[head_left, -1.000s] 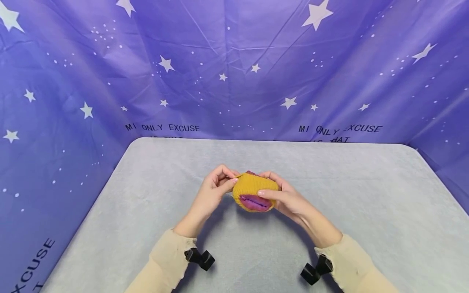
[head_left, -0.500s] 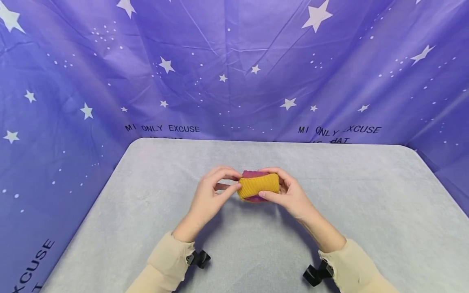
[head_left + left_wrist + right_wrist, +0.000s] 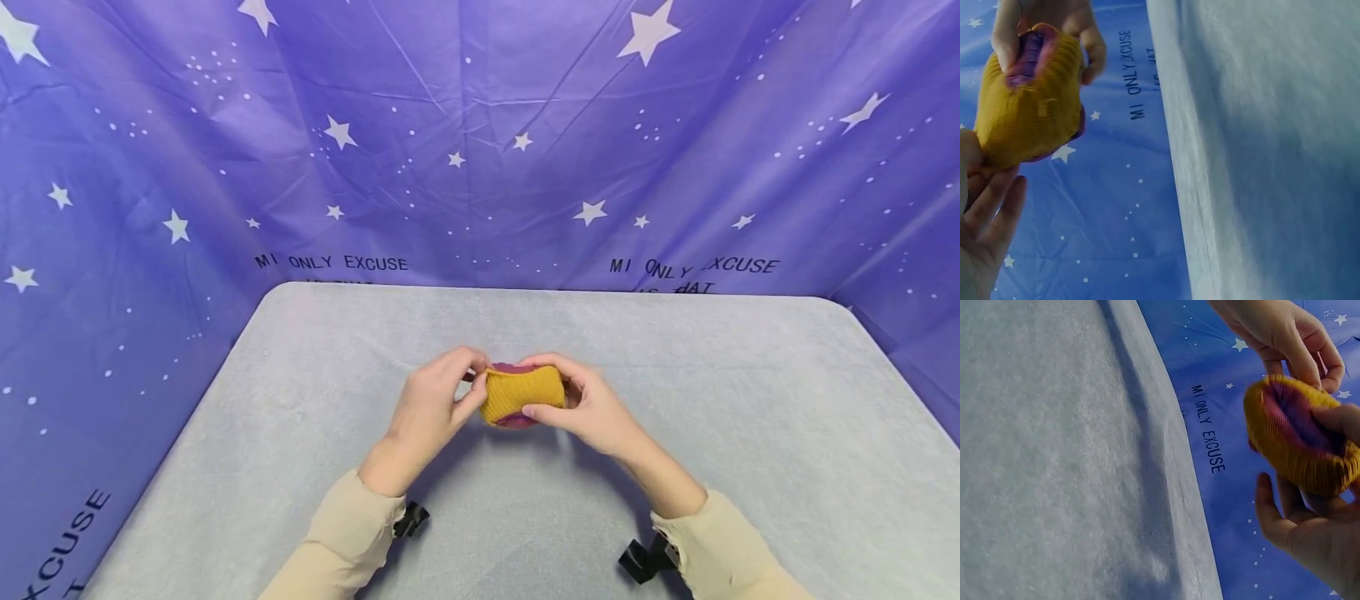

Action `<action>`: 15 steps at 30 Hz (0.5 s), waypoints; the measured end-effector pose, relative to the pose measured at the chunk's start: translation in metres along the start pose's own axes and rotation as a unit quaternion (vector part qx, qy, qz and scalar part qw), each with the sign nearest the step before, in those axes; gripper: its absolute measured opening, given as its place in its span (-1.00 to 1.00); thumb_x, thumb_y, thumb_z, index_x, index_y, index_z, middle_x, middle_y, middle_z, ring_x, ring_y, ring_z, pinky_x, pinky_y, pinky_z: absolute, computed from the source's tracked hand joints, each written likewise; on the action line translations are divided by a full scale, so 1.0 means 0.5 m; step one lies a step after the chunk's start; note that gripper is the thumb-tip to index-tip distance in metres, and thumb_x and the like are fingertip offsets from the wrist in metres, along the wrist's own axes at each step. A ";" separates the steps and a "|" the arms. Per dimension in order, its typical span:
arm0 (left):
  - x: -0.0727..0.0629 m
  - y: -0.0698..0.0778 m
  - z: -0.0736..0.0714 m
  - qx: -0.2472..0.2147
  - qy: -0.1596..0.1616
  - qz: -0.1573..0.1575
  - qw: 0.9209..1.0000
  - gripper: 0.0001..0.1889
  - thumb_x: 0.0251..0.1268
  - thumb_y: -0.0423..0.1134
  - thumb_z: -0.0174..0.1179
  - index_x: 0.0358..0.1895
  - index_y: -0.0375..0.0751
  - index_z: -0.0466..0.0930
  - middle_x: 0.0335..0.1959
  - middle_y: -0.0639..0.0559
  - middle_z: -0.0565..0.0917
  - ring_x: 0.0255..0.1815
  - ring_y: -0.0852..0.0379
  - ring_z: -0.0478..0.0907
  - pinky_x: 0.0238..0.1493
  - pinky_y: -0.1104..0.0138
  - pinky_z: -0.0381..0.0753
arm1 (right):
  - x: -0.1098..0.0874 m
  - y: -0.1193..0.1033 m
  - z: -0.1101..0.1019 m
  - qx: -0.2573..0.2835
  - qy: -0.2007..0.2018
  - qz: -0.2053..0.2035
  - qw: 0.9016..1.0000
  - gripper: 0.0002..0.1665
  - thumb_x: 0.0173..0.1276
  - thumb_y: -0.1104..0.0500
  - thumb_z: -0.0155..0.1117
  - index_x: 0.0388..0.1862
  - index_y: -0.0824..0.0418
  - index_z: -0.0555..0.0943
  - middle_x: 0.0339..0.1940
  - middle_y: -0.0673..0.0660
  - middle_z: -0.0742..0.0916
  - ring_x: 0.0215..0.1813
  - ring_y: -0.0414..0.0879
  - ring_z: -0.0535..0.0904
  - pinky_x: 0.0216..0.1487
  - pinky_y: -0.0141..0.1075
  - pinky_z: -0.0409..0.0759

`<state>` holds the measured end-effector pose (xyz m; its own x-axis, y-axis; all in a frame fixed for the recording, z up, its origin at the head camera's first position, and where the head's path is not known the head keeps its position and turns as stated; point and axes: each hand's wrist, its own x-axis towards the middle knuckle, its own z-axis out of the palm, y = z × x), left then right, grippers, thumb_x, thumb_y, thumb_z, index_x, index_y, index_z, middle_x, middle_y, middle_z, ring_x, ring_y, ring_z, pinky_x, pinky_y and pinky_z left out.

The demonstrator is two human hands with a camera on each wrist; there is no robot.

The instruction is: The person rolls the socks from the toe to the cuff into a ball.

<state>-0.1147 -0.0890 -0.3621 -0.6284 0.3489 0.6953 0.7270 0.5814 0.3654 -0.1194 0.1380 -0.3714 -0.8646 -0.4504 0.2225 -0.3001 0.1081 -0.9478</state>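
A rolled-up sock bundle [image 3: 523,394] is held up over the table between both hands. Its outside is mustard-yellow ribbed knit, and pink and purple fabric shows in its opening, best seen in the right wrist view. My left hand [image 3: 435,400] pinches the yellow edge at the upper left corner between thumb and fingertips. Around the other end my right hand [image 3: 592,408] grips the bundle, thumb in front at the lower rim and fingers behind. In the right wrist view the right thumb [image 3: 1338,419] lies over the purple opening. The fingers behind the knit are partly hidden.
The table [image 3: 750,400] has a pale grey cloth-like top with rounded far corners. A purple-blue curtain [image 3: 465,100] with white stars and lettering hangs behind it and at both sides. Black camera mounts [image 3: 648,560] sit at the cuffs of the beige sleeves.
The bundle has turned, so its purple opening, facing the head camera a second ago, now shows only as strips above and below. The left fingers shifted their hold and now pinch the yellow edge.
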 end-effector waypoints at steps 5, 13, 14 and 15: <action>0.004 -0.003 0.005 -0.076 0.004 -0.087 0.993 -0.83 0.12 -0.51 0.19 -0.32 -0.18 0.45 -0.41 -0.02 0.73 -0.41 0.18 0.67 -0.36 0.45 0.69 | -0.001 -0.003 -0.005 0.025 -0.052 0.001 0.998 -0.46 0.22 0.41 0.40 0.20 0.35 0.53 0.10 0.24 0.67 -0.09 -0.18 0.63 -0.06 -0.36 0.66; -0.001 -0.014 0.006 -0.239 -0.099 -0.180 0.949 -0.94 0.34 -0.37 0.22 -0.20 -0.17 0.55 -0.20 -0.02 0.67 -0.12 0.14 0.61 -0.03 0.29 0.68 | -0.009 0.010 -0.013 0.004 -0.057 -0.011 0.998 -0.46 0.25 0.39 0.38 0.22 0.27 0.50 0.15 0.25 0.64 0.01 -0.20 0.62 0.02 -0.37 0.64; -0.002 -0.015 0.006 -0.261 -0.114 -0.200 0.937 -0.91 0.37 -0.33 0.20 -0.12 -0.20 0.56 -0.11 -0.07 0.66 -0.04 0.09 0.62 0.02 0.27 0.68 | -0.009 0.012 -0.012 -0.005 -0.046 -0.020 0.999 -0.44 0.24 0.39 0.39 0.23 0.25 0.50 0.17 0.24 0.64 0.05 -0.21 0.62 0.06 -0.38 0.63; -0.003 -0.016 0.005 -0.294 -0.130 -0.228 0.919 -0.84 0.43 -0.27 0.16 -0.02 -0.23 0.54 0.01 -0.12 0.63 0.05 0.03 0.60 0.06 0.24 0.69 | -0.009 0.014 -0.011 -0.014 -0.037 -0.033 0.999 -0.42 0.23 0.40 0.40 0.23 0.24 0.49 0.20 0.25 0.63 0.10 -0.21 0.61 0.11 -0.39 0.62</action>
<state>-0.1205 -0.0921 -0.3677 -0.8939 0.3758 0.2443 0.3484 0.2396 0.9062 -0.1197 0.1455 -0.3779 -0.8110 -0.5216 0.2651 -0.3667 0.1002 -0.9249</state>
